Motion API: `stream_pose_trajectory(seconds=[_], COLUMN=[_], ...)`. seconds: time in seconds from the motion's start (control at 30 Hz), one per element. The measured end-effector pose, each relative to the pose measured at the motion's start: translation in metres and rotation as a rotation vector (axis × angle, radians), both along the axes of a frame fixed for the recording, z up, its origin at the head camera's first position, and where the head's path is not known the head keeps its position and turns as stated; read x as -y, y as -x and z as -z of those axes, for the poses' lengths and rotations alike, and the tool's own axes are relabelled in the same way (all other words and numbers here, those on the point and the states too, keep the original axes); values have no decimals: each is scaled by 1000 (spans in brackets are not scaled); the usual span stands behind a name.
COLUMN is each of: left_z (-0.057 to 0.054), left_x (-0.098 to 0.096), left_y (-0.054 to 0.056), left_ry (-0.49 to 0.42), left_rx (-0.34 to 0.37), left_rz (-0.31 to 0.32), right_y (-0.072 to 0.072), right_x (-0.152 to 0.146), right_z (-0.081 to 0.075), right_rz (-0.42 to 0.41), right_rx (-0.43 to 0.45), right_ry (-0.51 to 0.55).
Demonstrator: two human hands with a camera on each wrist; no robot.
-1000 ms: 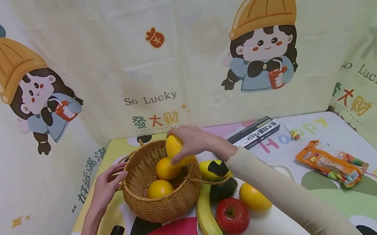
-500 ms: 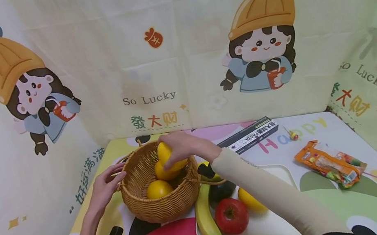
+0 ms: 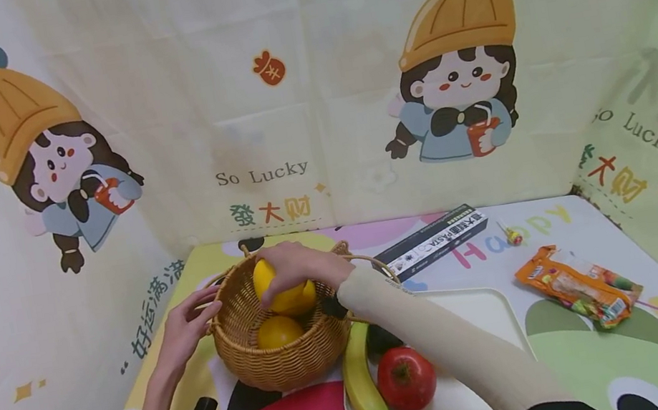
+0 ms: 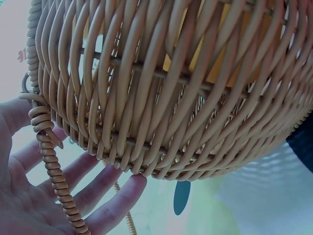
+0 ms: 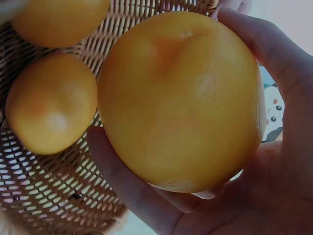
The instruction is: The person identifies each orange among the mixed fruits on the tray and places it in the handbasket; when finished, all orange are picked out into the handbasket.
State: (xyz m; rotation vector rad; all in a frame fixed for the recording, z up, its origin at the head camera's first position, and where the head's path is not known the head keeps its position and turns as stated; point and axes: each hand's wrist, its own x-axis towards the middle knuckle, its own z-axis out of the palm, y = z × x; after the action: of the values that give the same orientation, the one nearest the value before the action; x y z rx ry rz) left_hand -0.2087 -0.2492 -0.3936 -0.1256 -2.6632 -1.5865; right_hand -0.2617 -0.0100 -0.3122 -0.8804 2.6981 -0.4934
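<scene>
In the head view, my right hand [image 3: 300, 264] grips an orange [image 3: 263, 278] inside the wicker basket [image 3: 284, 368]. The right wrist view shows thumb and fingers curled round this large yellow-orange fruit [image 5: 181, 103]. Two more oranges lie in the basket: one [image 5: 51, 103] beside the held fruit, the other [image 5: 61, 19] at the upper left of that view. My left hand [image 3: 188, 323] touches the basket's left side. From the left wrist, its fingers [image 4: 115, 205] look stretched out against the lower weave, with the coiled handle [image 4: 58, 181] crossing in front of the palm.
A white tray [image 3: 505, 302] right of the basket bears a banana [image 3: 362, 388], a red apple [image 3: 406, 378] and a dark fruit, partly covered by my right sleeve. Behind lie a pasta box [image 3: 439, 241], a lollipop [image 3: 512, 236] and an orange snack packet [image 3: 577, 283].
My right hand has moved left and a little lower with the orange, from the basket's right rim to over its middle. My left hand stays at the basket's side.
</scene>
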Motion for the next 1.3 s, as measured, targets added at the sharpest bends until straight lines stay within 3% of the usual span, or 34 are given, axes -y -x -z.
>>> stream_pose_trajectory(seconds=[0.27, 0.63, 1.3], left_z=[1, -2, 0], left_x=[-2, -4, -1], left_y=[0, 1, 1], left_ry=[8, 20, 31], left_rx=[-13, 0, -6], left_rz=[5, 1, -10], right_y=[4, 3, 0], right_x=[5, 2, -11], right_z=[5, 1, 3], right_rz=[75, 158, 123], right_rx=[57, 173, 118], right_ry=[2, 108, 52])
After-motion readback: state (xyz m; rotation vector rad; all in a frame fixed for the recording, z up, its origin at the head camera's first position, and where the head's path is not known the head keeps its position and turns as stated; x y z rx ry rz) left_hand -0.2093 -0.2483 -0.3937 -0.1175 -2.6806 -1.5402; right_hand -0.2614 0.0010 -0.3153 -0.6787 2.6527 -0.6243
